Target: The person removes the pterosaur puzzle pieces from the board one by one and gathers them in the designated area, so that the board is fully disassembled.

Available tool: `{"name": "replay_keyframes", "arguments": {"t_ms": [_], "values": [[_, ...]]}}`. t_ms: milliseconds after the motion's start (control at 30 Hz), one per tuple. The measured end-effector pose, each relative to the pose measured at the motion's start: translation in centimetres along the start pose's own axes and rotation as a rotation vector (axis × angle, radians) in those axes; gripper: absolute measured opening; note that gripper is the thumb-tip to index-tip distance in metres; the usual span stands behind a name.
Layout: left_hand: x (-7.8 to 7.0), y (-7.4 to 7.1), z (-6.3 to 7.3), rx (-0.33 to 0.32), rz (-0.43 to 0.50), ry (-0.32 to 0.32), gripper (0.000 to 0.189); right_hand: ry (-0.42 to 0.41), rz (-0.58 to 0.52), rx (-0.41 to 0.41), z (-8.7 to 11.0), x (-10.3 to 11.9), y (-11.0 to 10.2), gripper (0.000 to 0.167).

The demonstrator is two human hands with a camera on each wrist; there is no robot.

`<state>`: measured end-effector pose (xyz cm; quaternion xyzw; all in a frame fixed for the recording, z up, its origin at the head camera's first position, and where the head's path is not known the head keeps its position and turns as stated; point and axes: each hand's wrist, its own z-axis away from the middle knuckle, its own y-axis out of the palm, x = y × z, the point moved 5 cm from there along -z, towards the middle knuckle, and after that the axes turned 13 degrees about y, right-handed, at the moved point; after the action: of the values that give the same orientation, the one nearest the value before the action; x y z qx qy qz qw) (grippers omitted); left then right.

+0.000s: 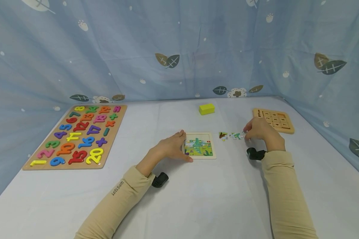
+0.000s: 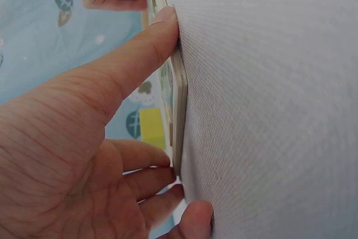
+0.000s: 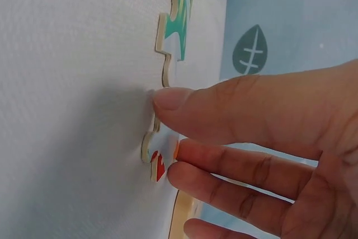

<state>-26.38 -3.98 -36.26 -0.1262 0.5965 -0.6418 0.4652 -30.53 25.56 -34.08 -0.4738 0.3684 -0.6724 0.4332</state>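
Holding the left side of a puzzle frame, the left hand has a wide grip, thumb at the near edge and fingers at the left edge. The right hand has a narrow grip, pinching a puzzle piece by its edges close to the worktop; whether it is lifted cannot be told. Two loose pieces lie between the right hand and the frame's right edge. White worktop extends broadly from the frame's near edge toward the person, and leftward to a number board. Just beyond the right hand, a number slide puzzle limits the room on that side. A yellow block stands past the frame's far edge, before a blue curtain. The frame, flat on the worktop, has a pale rim around a green dinosaur picture with yellow-green ground. The pinched piece has pale wooden edges, a knobbed outline and a red patch at one end.
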Motion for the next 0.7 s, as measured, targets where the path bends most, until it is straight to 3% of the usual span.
{"name": "replay_keyframes", "arguments": {"t_ms": [433, 700], "values": [[0.2, 0.2, -0.1, -0.002, -0.002, 0.003, 0.109, -0.017, -0.011, 0.021, 0.3, 0.7, -0.2, 0.042], [0.0, 0.0, 0.0, -0.011, 0.005, 0.007, 0.109, -0.163, 0.011, -0.018, 1.6, 4.6, -0.3, 0.041]]}}
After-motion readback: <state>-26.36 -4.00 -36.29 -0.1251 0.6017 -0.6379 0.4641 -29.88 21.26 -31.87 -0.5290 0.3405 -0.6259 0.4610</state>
